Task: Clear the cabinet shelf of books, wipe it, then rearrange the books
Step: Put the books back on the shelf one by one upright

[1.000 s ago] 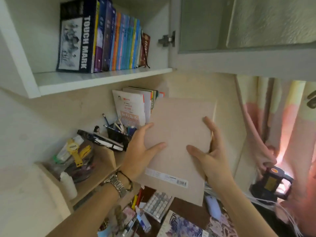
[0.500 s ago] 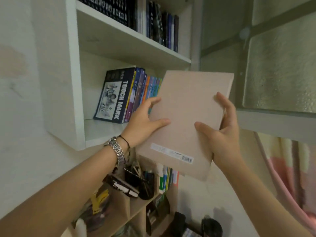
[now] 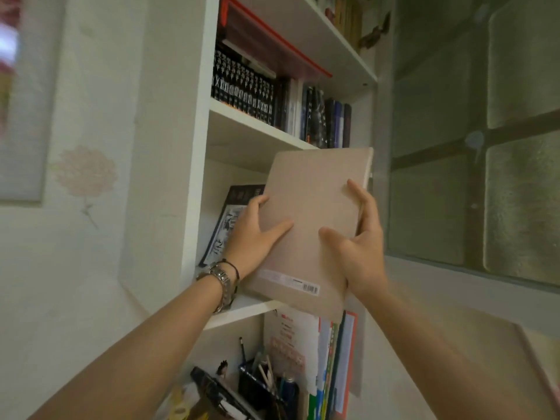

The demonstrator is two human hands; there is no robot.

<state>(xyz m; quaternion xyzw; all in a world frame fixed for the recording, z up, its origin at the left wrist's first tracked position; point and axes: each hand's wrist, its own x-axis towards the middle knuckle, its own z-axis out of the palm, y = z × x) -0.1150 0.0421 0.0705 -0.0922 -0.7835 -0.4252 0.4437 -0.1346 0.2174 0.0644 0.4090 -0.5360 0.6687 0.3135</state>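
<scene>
The cabinet (image 3: 197, 147) stands open before you, its lower shelf (image 3: 242, 310) holding a black book (image 3: 225, 219) at the left end. You hold the tan book (image 3: 312, 225) up before that shelf's front edge, tilted. Your left hand (image 3: 254, 234) grips its left edge, your right hand (image 3: 359, 237) its right edge. It looks thin, stiff and light with a smooth cover, so keep hold of both long edges.
</scene>
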